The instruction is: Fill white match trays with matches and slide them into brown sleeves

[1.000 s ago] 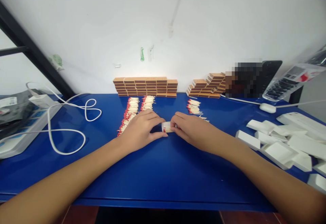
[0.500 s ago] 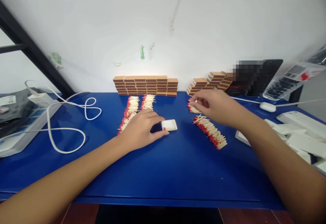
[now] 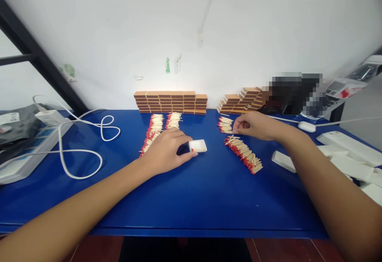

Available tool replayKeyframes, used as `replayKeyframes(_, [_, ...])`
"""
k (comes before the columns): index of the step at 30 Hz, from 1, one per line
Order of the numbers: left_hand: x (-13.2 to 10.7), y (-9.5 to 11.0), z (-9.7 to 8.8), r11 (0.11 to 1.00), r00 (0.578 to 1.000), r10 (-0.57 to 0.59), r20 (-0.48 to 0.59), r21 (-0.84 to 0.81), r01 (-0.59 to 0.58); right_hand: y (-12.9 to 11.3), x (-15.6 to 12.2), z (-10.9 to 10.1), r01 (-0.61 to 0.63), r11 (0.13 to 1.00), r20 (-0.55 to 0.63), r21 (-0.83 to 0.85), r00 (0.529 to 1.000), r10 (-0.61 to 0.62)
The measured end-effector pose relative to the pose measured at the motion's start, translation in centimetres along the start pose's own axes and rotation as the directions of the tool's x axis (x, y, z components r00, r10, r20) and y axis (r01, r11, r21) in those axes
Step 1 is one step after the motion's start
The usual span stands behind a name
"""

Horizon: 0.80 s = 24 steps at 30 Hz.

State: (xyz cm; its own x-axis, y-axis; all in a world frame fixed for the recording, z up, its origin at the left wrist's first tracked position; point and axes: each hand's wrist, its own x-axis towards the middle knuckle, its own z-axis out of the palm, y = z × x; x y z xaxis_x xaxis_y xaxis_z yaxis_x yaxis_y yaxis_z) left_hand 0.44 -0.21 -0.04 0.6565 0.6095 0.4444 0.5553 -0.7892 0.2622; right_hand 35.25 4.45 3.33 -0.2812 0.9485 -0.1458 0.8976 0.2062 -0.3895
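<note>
My left hand (image 3: 168,148) grips a small white matchbox tray (image 3: 200,143) by its left end, between thumb and fingers. A few red-headed matches lie along the tray's near side. My right hand (image 3: 253,125) is closed in a pinch at the right edge of a small pile of matches (image 3: 226,123). Its fingertips are on the plain end of a matchstick (image 3: 229,132). Just nearer to me lies a longer slanting row of matches (image 3: 243,154). Two more match rows lie behind my left hand, the outer row (image 3: 153,131) partly covered by it.
Stacked matchboxes (image 3: 170,102) line the wall, with a second, stepped stack (image 3: 238,99) farther right. White trays (image 3: 352,166) are heaped at the right. A white cable (image 3: 59,146) and power strip (image 3: 26,154) occupy the left. A plastic bottle (image 3: 337,91) leans at the back right.
My right hand has moved slightly right and down from over the small match pile to its right edge, uncovering the pile. My left hand and the tray stay in place. The view has shifted slightly.
</note>
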Motion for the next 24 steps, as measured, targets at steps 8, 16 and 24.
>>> replayKeyframes(8, [0.0, 0.0, -0.1, 1.0, 1.0, -0.005, 0.024, 0.001, 0.005, 0.6, 0.3, 0.1, -0.041, 0.999, 0.073, 0.026, 0.997, 0.039])
replayKeyframes(16, [0.1, 0.0, -0.1, 1.0, 1.0, -0.011, 0.026, 0.0, 0.011, 1.5, 0.6, 0.3, -0.016, 1.0, 0.058, 0.023, 0.998, 0.014])
replayKeyframes(24, [0.1, -0.1, -0.2, 1.0, 1.0, -0.008, 0.02, 0.0, 0.008, 0.4, 0.0, 0.3, 0.02, 0.997, 0.0, -0.073, 1.0, -0.02])
